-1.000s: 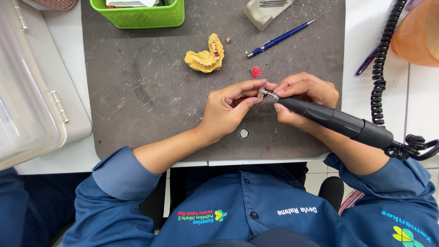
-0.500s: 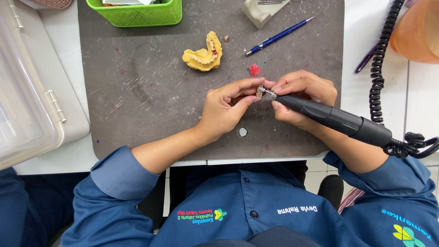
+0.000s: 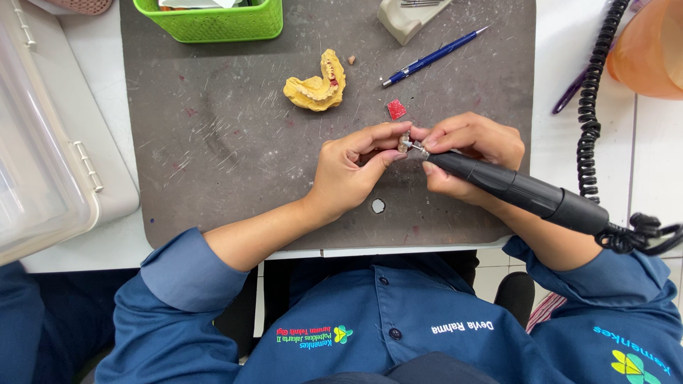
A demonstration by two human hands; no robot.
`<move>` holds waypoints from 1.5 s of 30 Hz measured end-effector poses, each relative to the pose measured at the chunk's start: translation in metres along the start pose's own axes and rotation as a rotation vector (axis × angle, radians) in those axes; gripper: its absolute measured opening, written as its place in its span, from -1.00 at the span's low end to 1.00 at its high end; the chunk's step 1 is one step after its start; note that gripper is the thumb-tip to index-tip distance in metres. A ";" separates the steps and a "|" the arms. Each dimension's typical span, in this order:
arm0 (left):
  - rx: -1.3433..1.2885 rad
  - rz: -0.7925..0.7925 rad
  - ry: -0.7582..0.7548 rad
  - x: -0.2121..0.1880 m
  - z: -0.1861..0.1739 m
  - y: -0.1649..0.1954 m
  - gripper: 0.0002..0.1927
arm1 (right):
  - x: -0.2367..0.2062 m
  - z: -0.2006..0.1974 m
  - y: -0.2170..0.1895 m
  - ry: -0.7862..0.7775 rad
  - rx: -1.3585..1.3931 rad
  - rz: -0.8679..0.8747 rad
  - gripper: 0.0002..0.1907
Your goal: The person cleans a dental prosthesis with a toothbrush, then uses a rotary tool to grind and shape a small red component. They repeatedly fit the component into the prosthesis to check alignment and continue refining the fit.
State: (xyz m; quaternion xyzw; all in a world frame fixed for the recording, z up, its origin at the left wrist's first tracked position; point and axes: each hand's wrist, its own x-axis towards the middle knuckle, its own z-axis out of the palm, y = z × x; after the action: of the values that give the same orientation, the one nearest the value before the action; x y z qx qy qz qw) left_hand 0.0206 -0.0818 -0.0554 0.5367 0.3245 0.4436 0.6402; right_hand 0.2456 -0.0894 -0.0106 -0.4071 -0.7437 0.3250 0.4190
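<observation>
My right hand grips a black rotary handpiece with a coiled black cord, its metal tip pointing left. My left hand pinches a small metal piece right at that tip, thumb and forefinger closed on it. Both hands meet over a grey work mat. A yellow plaster jaw model lies on the mat beyond the hands. A small red wax piece sits just above my fingers.
A blue pen and a beige block lie at the mat's far side. A green basket stands at the far left, a clear plastic box at the left, an orange cup at the far right.
</observation>
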 end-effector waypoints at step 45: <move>0.057 0.012 0.009 0.002 0.000 0.002 -0.64 | 0.002 -0.002 0.000 -0.023 0.054 0.017 -0.76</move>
State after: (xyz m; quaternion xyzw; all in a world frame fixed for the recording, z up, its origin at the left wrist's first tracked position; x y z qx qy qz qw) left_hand 0.0209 -0.0795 -0.0536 0.5549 0.3366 0.4402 0.6205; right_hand 0.2471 -0.0873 -0.0088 -0.3981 -0.7359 0.3534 0.4184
